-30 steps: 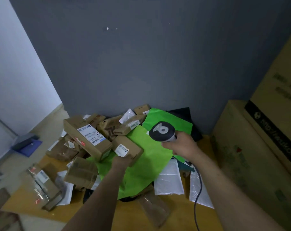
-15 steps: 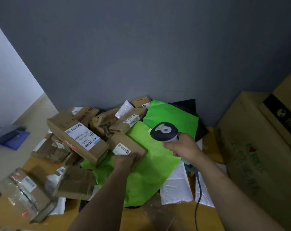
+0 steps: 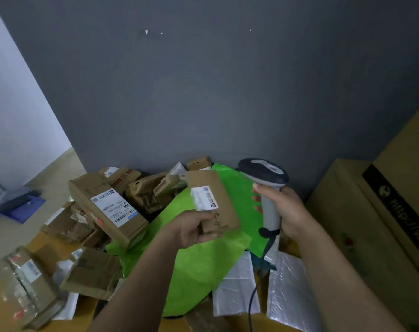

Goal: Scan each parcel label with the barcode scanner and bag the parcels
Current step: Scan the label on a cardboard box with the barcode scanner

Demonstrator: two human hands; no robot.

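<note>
— How far along are we with the parcels?

— Early, we'd say. Left of the green bag (image 3: 198,264) a heap of brown parcels (image 3: 93,274) crowds the counter (image 3: 39,243). A long box (image 3: 109,209) leans at the bag's left edge with its label up. None of them is in the bag. We cannot tell whether any have been scanned.

— And the one we're on?

— Our left hand (image 3: 191,227) grips a small parcel (image 3: 213,200) by its lower end, lifted above the middle of the bag. Its white label (image 3: 204,198) is turned towards us.

— The scanner?

— Above the bag's right edge. Our right hand (image 3: 287,212) is wrapped round the handle of the barcode scanner (image 3: 267,185), just beside the parcel. The scanner's head sits above the label and its cable hangs down. We see no beam on the label, so we judge the scan is not yet made.

— What's left?

— Nearly everything: scan this one, slip it into the bag, which lies flat, then the heap. White mailers (image 3: 234,283) wait at the bag's lower right.
</note>
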